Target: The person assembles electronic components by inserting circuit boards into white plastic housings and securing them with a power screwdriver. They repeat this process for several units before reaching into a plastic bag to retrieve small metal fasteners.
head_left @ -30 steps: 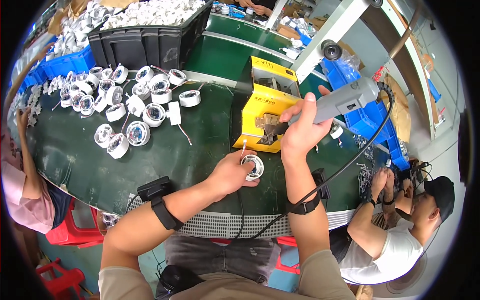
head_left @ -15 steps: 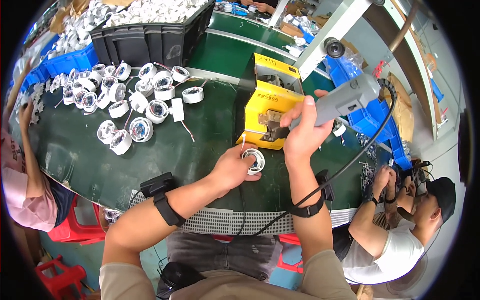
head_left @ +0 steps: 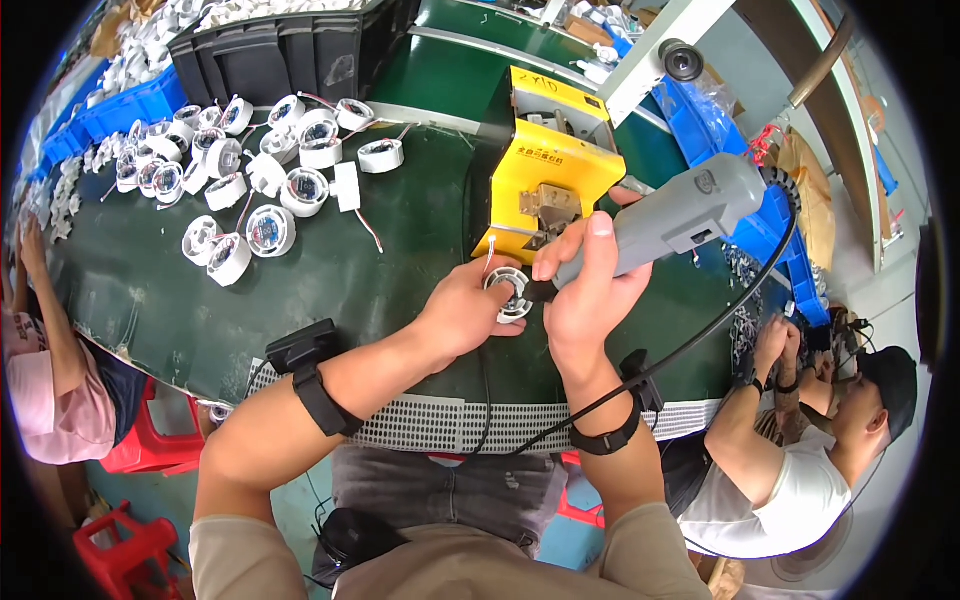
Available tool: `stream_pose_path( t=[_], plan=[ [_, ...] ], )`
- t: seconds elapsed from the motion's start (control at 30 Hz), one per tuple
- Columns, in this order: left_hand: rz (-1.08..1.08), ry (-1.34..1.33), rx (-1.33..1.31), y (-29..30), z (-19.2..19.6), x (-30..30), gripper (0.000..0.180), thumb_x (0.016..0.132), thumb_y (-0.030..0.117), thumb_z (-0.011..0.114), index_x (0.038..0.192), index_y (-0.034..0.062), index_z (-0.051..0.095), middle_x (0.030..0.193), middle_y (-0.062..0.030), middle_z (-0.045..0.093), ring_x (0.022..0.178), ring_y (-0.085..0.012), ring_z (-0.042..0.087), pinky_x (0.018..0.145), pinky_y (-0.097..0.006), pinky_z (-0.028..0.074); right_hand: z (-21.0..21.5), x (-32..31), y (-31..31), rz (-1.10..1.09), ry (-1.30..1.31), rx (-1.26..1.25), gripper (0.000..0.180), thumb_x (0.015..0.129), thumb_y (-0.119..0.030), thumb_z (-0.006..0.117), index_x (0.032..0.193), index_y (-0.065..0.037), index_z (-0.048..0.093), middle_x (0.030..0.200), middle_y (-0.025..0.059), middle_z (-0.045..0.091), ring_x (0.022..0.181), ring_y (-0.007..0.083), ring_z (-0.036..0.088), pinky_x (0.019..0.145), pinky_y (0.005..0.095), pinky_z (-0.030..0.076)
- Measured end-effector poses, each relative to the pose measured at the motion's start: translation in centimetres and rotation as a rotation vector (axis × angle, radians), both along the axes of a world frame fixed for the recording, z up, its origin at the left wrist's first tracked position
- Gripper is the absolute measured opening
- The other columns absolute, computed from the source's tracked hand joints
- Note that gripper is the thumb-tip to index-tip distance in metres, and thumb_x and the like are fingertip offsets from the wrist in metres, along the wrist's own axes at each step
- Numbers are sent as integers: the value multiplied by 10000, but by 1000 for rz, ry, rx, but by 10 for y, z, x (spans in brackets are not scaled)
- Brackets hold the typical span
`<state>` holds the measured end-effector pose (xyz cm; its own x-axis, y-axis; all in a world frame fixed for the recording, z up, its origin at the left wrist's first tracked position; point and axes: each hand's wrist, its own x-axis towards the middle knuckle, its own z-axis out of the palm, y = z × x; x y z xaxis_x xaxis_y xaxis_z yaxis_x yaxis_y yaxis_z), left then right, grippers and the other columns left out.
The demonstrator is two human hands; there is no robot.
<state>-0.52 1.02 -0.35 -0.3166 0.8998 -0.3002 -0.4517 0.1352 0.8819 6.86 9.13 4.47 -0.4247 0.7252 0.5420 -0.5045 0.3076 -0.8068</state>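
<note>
My left hand (head_left: 462, 303) is closed around a round white housing (head_left: 516, 314), steadying it just above the green table, with a thumb over its inside. A thin wire end stands up beside those fingers. My right hand (head_left: 592, 292) grips a grey corded electric screwdriver (head_left: 672, 212), held tilted. Its dark tip end reaches the right side of the housing; the exact contact point is too small to make out. Right behind both hands stands a yellow screw feeder (head_left: 565, 168) with a metal block on its front.
Several similar white housings (head_left: 268, 232) with wires lie at the left. Behind them are a black crate (head_left: 285, 62) and a blue bin (head_left: 140, 105). The screwdriver's black cable (head_left: 705, 335) loops past my right forearm. Co-workers sit at both sides, one in a black cap (head_left: 888, 385).
My right hand has brought the screwdriver from the feeder's front down and left to the housing. My left hand still holds the housing. The whole view has shifted slightly.
</note>
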Motion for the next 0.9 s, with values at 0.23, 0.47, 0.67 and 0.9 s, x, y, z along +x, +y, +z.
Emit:
stream_pose_path(
  t=[0.23,0.47,0.67,0.9],
  plan=[
    [58,12,9,1,0,3,277,937,68,438,1180,-47,505,1064,-115,557,910,-204,618,777,-322,585,-2,-2,2,8,-7,9,279,938,-134,477,1163,3,385,599,75,470,438,146,465,432,286,434],
    [57,11,1,5,3,4,276,932,59,437,1177,-48,506,1069,-133,556,880,-226,630,764,-321,585,-8,1,9,95,10,47,285,937,-142,476,1150,7,357,594,78,458,446,157,478,442,290,441],
    [-193,438,-65,-16,9,-23,327,866,93,518,1168,-29,542,933,-161,640,860,-209,665,633,-308,564,-20,18,21,338,40,120,519,948,-391,493,1247,8,349,870,132,565,823,222,595,796,375,485],
    [619,1579,-425,-67,54,-98,564,812,248,613,1289,-5,450,1104,-269,577,947,-422,607,812,-467,492,-38,69,149,-704,-825,441,597,790,-349,710,1222,18,522,1188,200,572,1118,289,552,962,367,421]
  ],
)
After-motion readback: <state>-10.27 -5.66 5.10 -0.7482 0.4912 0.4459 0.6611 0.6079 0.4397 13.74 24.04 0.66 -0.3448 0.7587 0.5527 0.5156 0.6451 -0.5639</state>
